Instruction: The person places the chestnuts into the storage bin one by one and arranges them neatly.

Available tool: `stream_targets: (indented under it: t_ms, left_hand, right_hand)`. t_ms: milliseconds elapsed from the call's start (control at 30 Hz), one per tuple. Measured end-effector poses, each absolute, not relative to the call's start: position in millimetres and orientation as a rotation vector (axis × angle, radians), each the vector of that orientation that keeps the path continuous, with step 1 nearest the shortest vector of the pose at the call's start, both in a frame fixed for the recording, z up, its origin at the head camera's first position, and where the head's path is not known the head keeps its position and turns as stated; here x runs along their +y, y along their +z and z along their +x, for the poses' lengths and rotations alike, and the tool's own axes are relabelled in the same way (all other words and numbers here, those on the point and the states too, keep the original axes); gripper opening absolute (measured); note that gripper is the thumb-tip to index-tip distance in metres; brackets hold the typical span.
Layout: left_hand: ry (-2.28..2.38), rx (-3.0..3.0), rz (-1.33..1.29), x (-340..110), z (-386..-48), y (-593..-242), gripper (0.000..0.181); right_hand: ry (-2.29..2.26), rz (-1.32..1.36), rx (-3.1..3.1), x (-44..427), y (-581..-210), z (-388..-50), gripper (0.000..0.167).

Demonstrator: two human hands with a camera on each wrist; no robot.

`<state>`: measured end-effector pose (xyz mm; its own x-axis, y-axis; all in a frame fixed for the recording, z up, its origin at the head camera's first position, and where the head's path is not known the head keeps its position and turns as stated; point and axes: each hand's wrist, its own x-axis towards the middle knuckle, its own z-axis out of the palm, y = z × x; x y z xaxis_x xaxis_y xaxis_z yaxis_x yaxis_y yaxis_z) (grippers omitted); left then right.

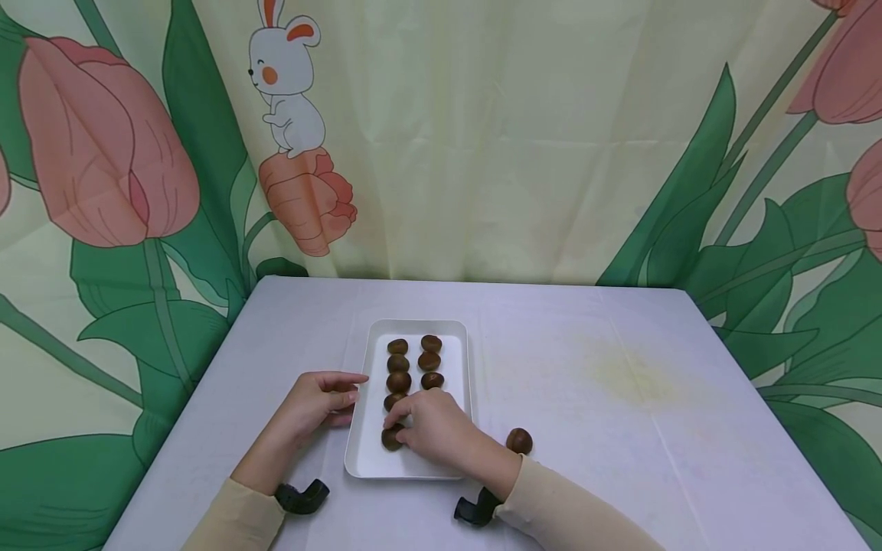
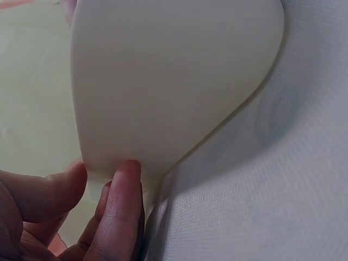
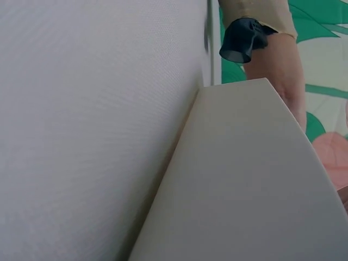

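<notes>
A white tray (image 1: 451, 459) lies on the table with glossy brown chestnuts (image 1: 398, 382) in two columns. At its left rim my left hand (image 1: 324, 398) pinches the edge lightly. The left wrist view shows the fingertips (image 2: 128, 176) against the tray's outer wall (image 2: 163, 81). My right hand (image 1: 441, 425) reaches over the tray and pinches a chestnut (image 1: 391, 438) at the near end of the left column. That hand covers part of the right column. In the right wrist view the tray wall (image 3: 234, 174) fills the foreground, and the right hand's fingers cannot be made out.
One loose chestnut (image 1: 519, 441) sits on the white tablecloth (image 1: 586, 398), right of the tray beside my right forearm. Black wrist bands (image 1: 303, 497) are on both arms. A curtain (image 1: 482, 138) printed with tulips and a rabbit hangs behind the table.
</notes>
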<state>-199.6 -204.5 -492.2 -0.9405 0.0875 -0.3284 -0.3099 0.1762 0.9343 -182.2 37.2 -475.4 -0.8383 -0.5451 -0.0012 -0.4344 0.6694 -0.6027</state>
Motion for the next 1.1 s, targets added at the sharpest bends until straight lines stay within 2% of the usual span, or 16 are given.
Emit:
stream_targets:
  t_ms: [667,1100]
  left_hand:
    - [1.818,2.141,-0.261,-202.8,-199.0,-488.8,0.034]
    - [1.814,2.16,-0.261,-202.7,-197.8,-490.5,0.033]
  right_hand:
    - [-1.265,-0.54,2.373,48.8,-454.5,-186.6,0.027]
    - [-1.433,-0.469,2.233,80.4,-443.4,-189.8,0.029]
